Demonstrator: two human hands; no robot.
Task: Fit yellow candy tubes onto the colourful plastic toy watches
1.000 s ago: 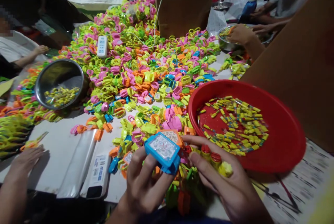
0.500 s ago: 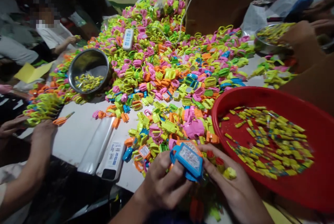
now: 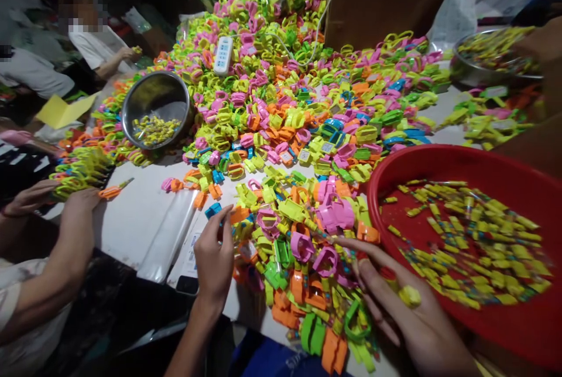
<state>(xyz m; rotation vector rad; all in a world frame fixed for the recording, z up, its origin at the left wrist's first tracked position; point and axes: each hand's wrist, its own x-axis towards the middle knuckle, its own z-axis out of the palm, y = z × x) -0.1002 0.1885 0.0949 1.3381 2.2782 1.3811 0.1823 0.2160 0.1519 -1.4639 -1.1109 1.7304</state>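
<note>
My left hand [image 3: 214, 260] is raised at the near left edge of a heap of colourful plastic watch-shaped pieces [image 3: 293, 210]. Its fingers are bent but apart, with nothing seen in them, close to an orange piece [image 3: 239, 215] and a blue piece [image 3: 213, 209]. On the right, my right hand [image 3: 408, 301] reaches over the heap's near side with its index finger stretched out. Small yellow tubes [image 3: 409, 296], some with red ends, are tucked between its thumb and palm. Pink, green and orange pieces lie below and between both hands.
A red basin [image 3: 443, 160] of yellow tubes stands at the right. A steel bowl [image 3: 187, 108], a power strip [image 3: 223, 55] and a larger heap lie beyond. A clear plastic bag [image 3: 164, 242] and a phone [image 3: 188, 284] are left. A co-worker's hands [image 3: 81, 204] work at far left.
The blue piece with a speckled window is out of my hands. My left hand has moved left and up, away from the right hand; the right keeps its yellow tubes.
</note>
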